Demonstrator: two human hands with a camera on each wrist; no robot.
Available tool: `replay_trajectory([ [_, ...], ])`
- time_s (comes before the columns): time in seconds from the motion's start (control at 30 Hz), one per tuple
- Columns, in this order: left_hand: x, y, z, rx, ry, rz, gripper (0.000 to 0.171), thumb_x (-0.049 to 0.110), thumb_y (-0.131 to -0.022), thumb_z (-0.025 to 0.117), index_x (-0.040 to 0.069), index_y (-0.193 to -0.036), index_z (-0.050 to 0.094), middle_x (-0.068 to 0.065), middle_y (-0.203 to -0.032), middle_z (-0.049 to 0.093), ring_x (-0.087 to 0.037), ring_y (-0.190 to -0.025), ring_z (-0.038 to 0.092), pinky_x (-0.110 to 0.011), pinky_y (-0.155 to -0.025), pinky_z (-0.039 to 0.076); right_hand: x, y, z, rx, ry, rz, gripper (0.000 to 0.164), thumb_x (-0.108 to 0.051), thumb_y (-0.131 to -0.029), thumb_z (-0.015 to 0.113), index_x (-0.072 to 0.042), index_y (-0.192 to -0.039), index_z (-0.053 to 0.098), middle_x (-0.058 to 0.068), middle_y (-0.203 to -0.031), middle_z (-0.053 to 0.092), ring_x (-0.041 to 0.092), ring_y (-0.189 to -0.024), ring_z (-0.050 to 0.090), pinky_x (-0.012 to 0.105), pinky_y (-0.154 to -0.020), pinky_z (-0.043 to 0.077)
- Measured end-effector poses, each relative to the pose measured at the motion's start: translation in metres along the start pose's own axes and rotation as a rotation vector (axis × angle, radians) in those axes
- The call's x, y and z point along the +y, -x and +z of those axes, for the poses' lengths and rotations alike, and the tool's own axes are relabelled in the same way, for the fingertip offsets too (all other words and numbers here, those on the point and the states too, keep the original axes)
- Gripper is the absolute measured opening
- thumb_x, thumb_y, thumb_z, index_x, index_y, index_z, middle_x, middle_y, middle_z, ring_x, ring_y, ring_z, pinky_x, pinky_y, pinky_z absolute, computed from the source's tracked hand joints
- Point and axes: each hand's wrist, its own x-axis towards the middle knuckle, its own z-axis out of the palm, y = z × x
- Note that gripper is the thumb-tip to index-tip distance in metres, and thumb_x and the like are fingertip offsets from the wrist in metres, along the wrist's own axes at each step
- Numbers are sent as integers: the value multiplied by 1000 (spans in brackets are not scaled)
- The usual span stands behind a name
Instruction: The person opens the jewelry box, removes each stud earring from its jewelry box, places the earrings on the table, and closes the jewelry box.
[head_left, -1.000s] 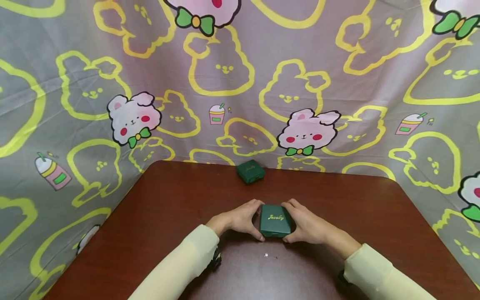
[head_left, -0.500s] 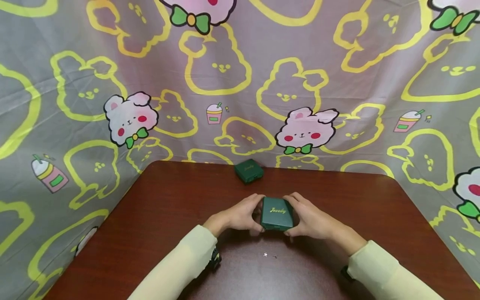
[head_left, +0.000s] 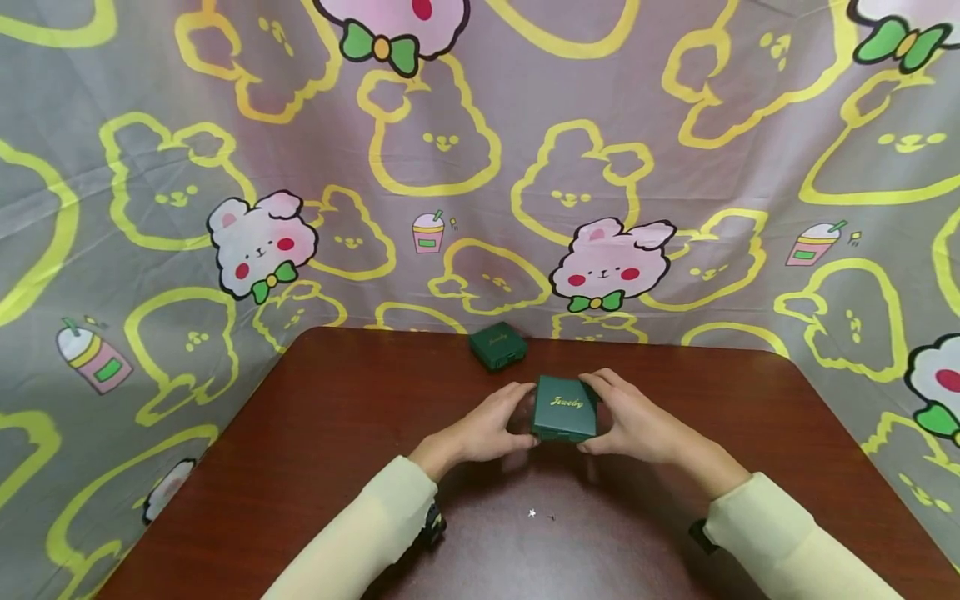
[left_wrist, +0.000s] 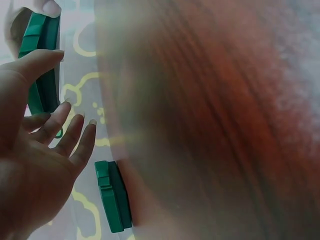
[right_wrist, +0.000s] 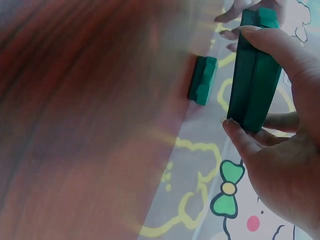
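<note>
A green jewelry box (head_left: 562,417), lid closed and marked "Jewelry" in gold, is held between both hands above the table. My left hand (head_left: 483,429) holds its left side, thumb at the near corner and fingers toward the far one. On the opposite side, my right hand (head_left: 637,423) grips it between thumb and fingers. The left wrist view shows the held box (left_wrist: 47,37) raised off the tabletop, with the left hand's outer fingers spread away from it. In the right wrist view, the right thumb lies across the front of the box (right_wrist: 255,75).
A second green jewelry box (head_left: 498,343) lies closed at the table's back edge, by the patterned curtain (head_left: 480,108). Nearer the person, a tiny silvery star-shaped piece (head_left: 532,513) and a thin dark bit (head_left: 551,518) lie on the brown table (head_left: 337,400).
Both hands have lifted the jewelry box and carried it away from the person and slightly right. The box at the back and the small pieces have stayed in place.
</note>
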Motion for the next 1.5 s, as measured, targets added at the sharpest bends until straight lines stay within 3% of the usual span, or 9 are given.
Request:
replay_trajectory([
  [0.33, -5, 1, -17, 23, 70, 71, 44, 14, -94, 74, 5, -134, 58, -10, -131, 59, -30, -122, 58, -47, -103, 47, 14, -2, -16, 70, 34, 43, 97, -35, -71, 94, 5, -145, 45, 16, -133, 52, 31, -114, 56, 52, -95, 51],
  [0.6, -20, -1, -33, 127, -31, 9, 37, 14, -94, 74, 5, -128, 62, -11, -125, 59, -33, -119, 54, -46, -102, 44, 41, -5, -30, 91, 66, 105, 99, -42, -74, 92, 10, -143, 44, 23, -132, 50, 38, -113, 53, 55, -93, 49],
  [0.93, -38, -11, -44, 247, -133, -149, 58, 21, -89, 81, 11, -140, 55, -10, -138, 51, -34, -130, 45, -53, -102, 44, 76, -6, -43, 129, 62, 210, 93, -37, -77, 90, 13, -141, 45, 26, -122, 51, 39, -109, 53, 55, -91, 49],
  [1.13, -47, -20, -48, 319, -143, -245, 78, 27, -85, 85, 11, -150, 44, -13, -147, 44, -37, -136, 38, -56, -108, 38, 98, 0, -43, 155, 92, 256, 87, -37, -76, 90, 14, -133, 50, 30, -121, 53, 43, -108, 53, 57, -90, 47],
  [1.5, -61, -33, -48, 362, -144, -360, 92, 34, -82, 87, 7, -154, 36, -18, -156, 33, -41, -143, 26, -61, -113, 26, 128, 11, -44, 120, 124, 360, 91, -44, -76, 88, 21, -126, 48, 33, -112, 52, 43, -101, 52, 56, -86, 47],
])
